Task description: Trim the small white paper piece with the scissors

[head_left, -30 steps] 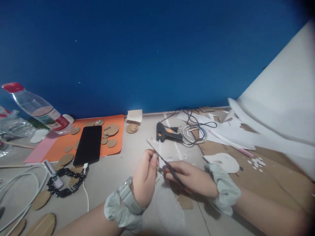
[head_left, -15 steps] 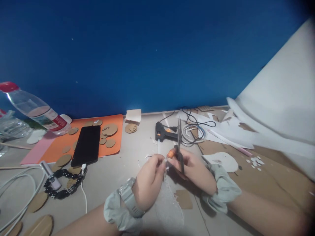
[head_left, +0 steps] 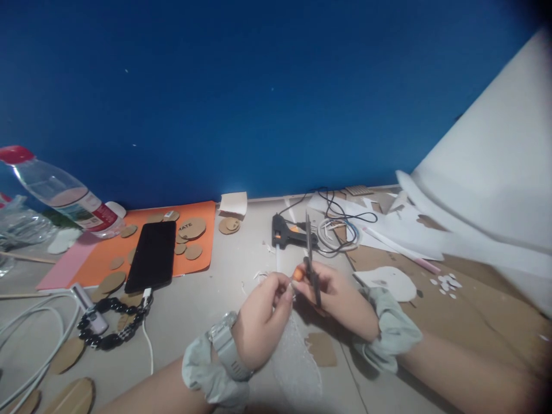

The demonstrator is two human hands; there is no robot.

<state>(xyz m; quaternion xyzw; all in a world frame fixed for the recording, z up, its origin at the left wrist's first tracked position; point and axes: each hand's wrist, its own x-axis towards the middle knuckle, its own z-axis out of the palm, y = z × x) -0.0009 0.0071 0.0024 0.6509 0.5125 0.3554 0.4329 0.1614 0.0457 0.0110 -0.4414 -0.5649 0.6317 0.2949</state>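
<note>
At the far left, a clear bottle [head_left: 81, 206] with a red cap is seen leaning over an orange sheet [head_left: 207, 246], on which a dark phone [head_left: 150, 256] and several cardboard discs [head_left: 193, 227] are laid. Nearer, a black beaded bracelet [head_left: 112, 343] is set down beside the phone's white cable [head_left: 148, 339].

In the middle, the left hand [head_left: 264, 322] is closed in a pinch, by which the narrow end of a whitish piece [head_left: 298, 362] seems to be gripped; the exact hold is hidden by the fingers. The piece is stretched below the fingertips, toward the near side of the bench [head_left: 241, 253] and slightly rightward, its long axis running roughly away from the wall. The left hand is placed nearer to it than the right hand.

By the right hand [head_left: 340, 299] the scissors [head_left: 311, 270] are gripped, blades pointed up and toward the wall, away from the whitish piece. Its fingertips are brought up against the left hand's, or very nearly; contact cannot be confirmed. Beyond both hands, a black glue gun [head_left: 282, 231] is left lying.

Farther right, a white cut-out [head_left: 394, 282] and small white bits [head_left: 446, 282] are spread on brown cardboard [head_left: 474, 339].
</note>
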